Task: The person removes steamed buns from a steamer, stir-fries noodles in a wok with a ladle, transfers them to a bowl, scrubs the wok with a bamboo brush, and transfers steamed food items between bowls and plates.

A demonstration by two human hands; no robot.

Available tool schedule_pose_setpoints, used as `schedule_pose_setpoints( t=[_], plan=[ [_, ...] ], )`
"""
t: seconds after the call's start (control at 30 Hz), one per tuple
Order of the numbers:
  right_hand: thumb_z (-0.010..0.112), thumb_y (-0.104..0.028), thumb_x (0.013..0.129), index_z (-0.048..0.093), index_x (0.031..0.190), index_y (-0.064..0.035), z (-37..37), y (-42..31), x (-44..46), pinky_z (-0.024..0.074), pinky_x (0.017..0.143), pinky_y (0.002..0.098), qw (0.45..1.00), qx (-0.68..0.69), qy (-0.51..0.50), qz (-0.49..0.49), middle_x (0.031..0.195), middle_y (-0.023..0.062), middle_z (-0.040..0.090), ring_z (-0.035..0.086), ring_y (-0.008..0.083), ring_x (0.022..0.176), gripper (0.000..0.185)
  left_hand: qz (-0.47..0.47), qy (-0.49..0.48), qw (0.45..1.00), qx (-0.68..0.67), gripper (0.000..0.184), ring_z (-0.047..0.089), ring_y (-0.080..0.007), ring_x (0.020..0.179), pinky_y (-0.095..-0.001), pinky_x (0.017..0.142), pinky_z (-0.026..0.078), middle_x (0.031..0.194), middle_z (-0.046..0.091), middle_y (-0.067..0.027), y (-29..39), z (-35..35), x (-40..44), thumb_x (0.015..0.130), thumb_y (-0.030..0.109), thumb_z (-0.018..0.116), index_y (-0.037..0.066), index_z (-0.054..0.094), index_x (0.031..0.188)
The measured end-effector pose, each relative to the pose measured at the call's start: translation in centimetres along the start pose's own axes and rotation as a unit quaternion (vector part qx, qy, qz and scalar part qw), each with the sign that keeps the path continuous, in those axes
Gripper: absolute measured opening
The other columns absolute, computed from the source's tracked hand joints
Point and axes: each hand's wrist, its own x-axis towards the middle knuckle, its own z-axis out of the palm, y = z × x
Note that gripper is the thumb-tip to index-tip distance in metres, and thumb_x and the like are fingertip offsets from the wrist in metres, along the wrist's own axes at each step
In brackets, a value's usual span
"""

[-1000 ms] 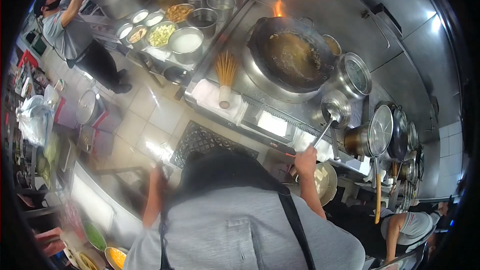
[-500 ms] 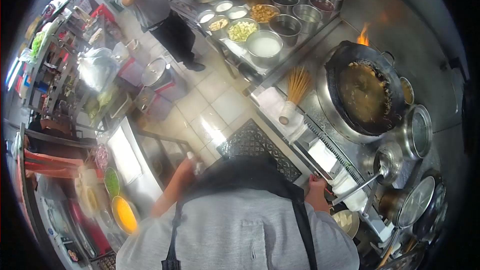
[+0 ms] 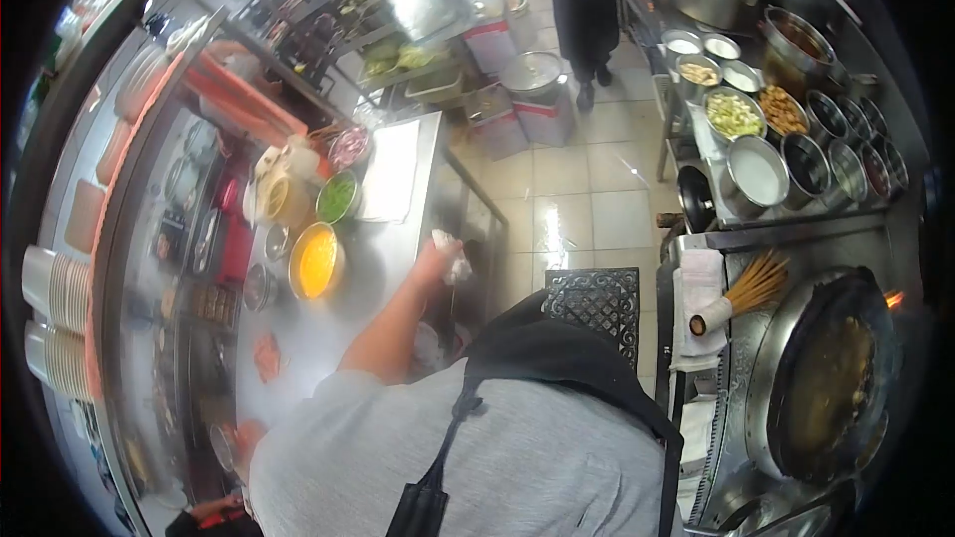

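Observation:
My left hand (image 3: 435, 261) is closed around a crumpled white cloth (image 3: 453, 257), beside the edge of the steel counter (image 3: 373, 264). Nearest to it on that counter are a white sheet or board (image 3: 391, 174), a bowl of chopped greens (image 3: 337, 197) and a bowl of bright yellow liquid (image 3: 317, 261). My right hand is out of sight, hidden beyond my apron and shirt. On the right, a large black wok (image 3: 831, 378) holds brown liquid, and a flame (image 3: 893, 298) shows at its rim. A bamboo wok brush (image 3: 751, 290) lies beside it on a folded towel (image 3: 701, 288).
Pots of ingredients (image 3: 758, 171) stand at the back right. A person (image 3: 585, 15) stands in the far aisle. A black floor mat (image 3: 594, 308) lies ahead. Stacked white dishes (image 3: 55, 283) line the left shelf. Another person's hand (image 3: 211, 509) shows at bottom left.
My view and body have turned left, toward the steel counter. The wok has shifted to the right of view, and my right hand has gone out of sight. The cloth stays in my left hand.

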Motion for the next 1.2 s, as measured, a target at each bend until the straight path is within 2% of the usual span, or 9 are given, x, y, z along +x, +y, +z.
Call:
schedule_pose_setpoints(
  t=[0.13,0.23,0.4,0.5,0.6,0.73,0.87,1.07,1.2],
  plan=[
    [0.048,-0.026,0.104,0.063,0.12,-0.0014,3.1,1.4,-0.9,0.055,0.078,0.0492,0.985,-0.173,-0.024,-0.004,0.111,0.0163,0.067,0.066,0.0284,0.096,0.033,0.125,0.218,0.964,0.088,0.041,0.068,-0.0244,0.09,-0.0403,0.072,0.058,0.103,0.066,-0.0131,0.6,-5.1,1.2,0.095,0.022,0.074,0.003,0.052,0.124],
    [0.049,-0.025,0.104,0.063,0.12,-0.0023,5.6,2.8,-1.8,0.0553,0.075,0.0478,0.949,-0.312,-0.048,-0.007,0.109,0.0157,0.067,0.066,0.0274,0.093,0.031,0.056,0.327,0.935,0.126,0.055,0.067,-0.0331,0.103,-0.0505,0.091,0.055,0.113,0.067,-0.0198,1.6,-8.8,0.5,0.091,0.026,0.077,0.002,0.051,0.132],
    [0.051,-0.023,0.103,0.063,0.12,-0.0038,10.2,5.9,-3.7,0.0556,0.069,0.0454,0.817,-0.569,-0.086,-0.019,0.106,0.0147,0.067,0.067,0.0259,0.088,0.028,0.034,0.555,0.709,0.434,0.067,0.055,-0.042,0.129,-0.0565,0.114,0.039,0.133,0.062,-0.0234,1.3,-8.3,-2.6,0.084,0.031,0.08,0.005,0.054,0.141],
    [0.051,-0.022,0.102,0.063,0.119,-0.0046,14.2,7.7,-5.2,0.0558,0.066,0.044,0.723,-0.679,-0.108,-0.06,0.104,0.0141,0.068,0.067,0.0249,0.085,0.027,0.302,0.481,0.639,0.519,0.064,0.053,-0.04,0.13,-0.0539,0.111,0.042,0.134,0.061,-0.02,6.5,-7.3,-4.4,0.081,0.032,0.081,0.009,0.059,0.136],
    [0.052,-0.021,0.102,0.063,0.119,-0.0055,20.0,9.0,-5.5,0.056,0.063,0.0425,0.65,-0.74,-0.121,-0.12,0.103,0.0136,0.068,0.067,0.024,0.082,0.026,0.215,0.234,0.75,0.58,0.062,0.052,-0.0382,0.13,-0.053,0.105,0.044,0.135,0.06,-0.0142,9.8,-8.6,0.6,0.082,0.03,0.082,0.012,0.06,0.137],
    [0.053,-0.02,0.101,0.063,0.119,-0.0067,32.4,12.6,-9.2,0.0563,0.059,0.0406,0.667,-0.705,-0.176,-0.167,0.1,0.0128,0.068,0.067,0.0227,0.078,0.024,0.117,0.133,0.694,0.698,0.037,0.059,-0.0361,0.118,-0.0524,0.099,0.048,0.122,0.064,-0.0141,7.1,-11.8,9.0,0.086,0.02,0.074,0.01,0.064,0.12],
    [0.055,-0.026,0.106,0.052,0.133,-0.0116,42.2,17.1,-14.3,0.0579,0.069,0.0385,0.711,-0.622,-0.292,-0.149,0.119,0.0081,0.064,0.067,0.0197,0.086,0.031,0.184,0.103,0.718,0.663,0.017,0.065,-0.0382,0.104,-0.0517,0.091,0.052,0.105,0.067,-0.0187,7.9,-12.8,10.2,0.09,0.015,0.065,0.006,0.067,0.104],
    [0.065,-0.023,0.102,0.051,0.142,-0.006,47.6,27.2,-31.3,0.0581,0.079,0.0328,0.482,-0.699,-0.526,-0.05,0.124,0.0108,0.066,0.065,0.018,0.1,0.046,0.209,-0.067,0.955,0.197,0.017,0.061,-0.0186,0.087,-0.0354,0.081,0.05,0.091,0.061,-0.0077,11.5,-5.2,9.6,0.099,0.018,0.062,0.001,0.06,0.102],
    [0.067,-0.023,0.101,0.051,0.142,-0.0014,48.8,32.8,-36.1,0.055,0.085,0.0315,0.369,-0.681,-0.632,-0.006,0.121,0.0086,0.067,0.064,0.0159,0.102,0.049,0.192,-0.225,0.955,0.019,0.011,0.053,-0.0092,0.086,-0.0273,0.078,0.046,0.09,0.057,0.0023,10.9,1.6,9.8,0.097,0.017,0.065,0.008,0.06,0.099]
  ],
)
